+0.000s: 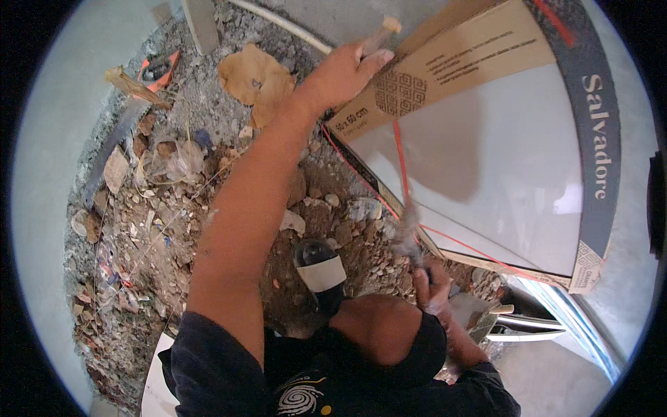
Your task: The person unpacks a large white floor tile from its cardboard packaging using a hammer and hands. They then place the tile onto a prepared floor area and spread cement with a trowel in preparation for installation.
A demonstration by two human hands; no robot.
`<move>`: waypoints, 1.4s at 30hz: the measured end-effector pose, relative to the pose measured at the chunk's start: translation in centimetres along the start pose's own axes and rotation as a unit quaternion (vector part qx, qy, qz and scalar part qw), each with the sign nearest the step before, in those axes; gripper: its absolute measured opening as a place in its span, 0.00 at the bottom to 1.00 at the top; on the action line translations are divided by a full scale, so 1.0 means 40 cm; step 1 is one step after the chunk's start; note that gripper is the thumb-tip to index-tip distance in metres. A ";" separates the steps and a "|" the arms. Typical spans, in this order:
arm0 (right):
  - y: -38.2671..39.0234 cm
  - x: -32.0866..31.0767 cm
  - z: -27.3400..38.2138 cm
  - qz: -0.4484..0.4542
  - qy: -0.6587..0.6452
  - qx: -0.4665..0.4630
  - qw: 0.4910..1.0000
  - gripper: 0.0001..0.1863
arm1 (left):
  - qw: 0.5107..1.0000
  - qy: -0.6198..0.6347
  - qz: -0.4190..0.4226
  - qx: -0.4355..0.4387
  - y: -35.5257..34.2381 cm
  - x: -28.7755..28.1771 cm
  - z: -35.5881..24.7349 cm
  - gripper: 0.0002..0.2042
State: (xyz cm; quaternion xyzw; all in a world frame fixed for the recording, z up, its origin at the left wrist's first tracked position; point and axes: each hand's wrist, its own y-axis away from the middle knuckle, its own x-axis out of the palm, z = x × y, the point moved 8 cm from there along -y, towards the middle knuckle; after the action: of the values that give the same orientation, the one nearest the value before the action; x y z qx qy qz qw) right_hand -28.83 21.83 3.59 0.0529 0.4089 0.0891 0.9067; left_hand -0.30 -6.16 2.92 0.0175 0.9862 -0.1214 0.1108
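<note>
My left hand [354, 66] is closed on a short wooden piece [377, 36] at the top edge of a cardboard-edged pack of square white tiles [514, 153]. My right hand [434, 285] is closed on a tool [410, 229], blurred by motion and too unclear to name exactly, lying over the pack's lower left edge. Red straps [401, 149] run across the white tile face and along the cardboard; one meets the blurred tool. The pack stands at the right, propped in front of me.
Rubble [132, 264] covers the ground at the left, with scraps of plastic [177, 163] and a brown paper piece [253, 76]. My sandalled foot [319, 274] and knee [375, 326] are below. A pale pipe [292, 31], wooden post [200, 28] and wall [38, 208] edge the area.
</note>
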 end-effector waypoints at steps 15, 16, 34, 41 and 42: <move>-0.445 -0.183 0.571 -0.234 0.327 -0.279 0.872 0.22 | 0.998 0.037 0.036 -0.024 -0.012 0.054 0.028 0.23; -0.492 -0.160 0.525 -0.131 0.303 -0.151 0.932 0.21 | 0.997 0.060 0.041 -0.022 -0.011 0.056 0.026 0.23; -0.429 -0.234 0.540 -0.178 -0.014 -0.249 0.952 0.19 | 0.998 -0.027 0.056 -0.020 0.004 0.059 0.055 0.24; -0.490 -0.135 0.494 -0.056 0.248 -0.180 0.950 0.20 | 0.998 -0.024 0.065 -0.006 0.007 0.072 0.078 0.26; -0.476 -0.157 0.497 -0.068 0.221 -0.184 0.955 0.21 | 0.997 -0.028 0.068 -0.005 0.011 0.077 0.081 0.26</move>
State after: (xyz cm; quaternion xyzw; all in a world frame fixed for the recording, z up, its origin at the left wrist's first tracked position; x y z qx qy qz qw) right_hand -15.74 1.46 18.11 -0.1640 0.5783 0.1106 0.7915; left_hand -2.60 -6.50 -0.94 0.0808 0.9798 -0.1092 0.1469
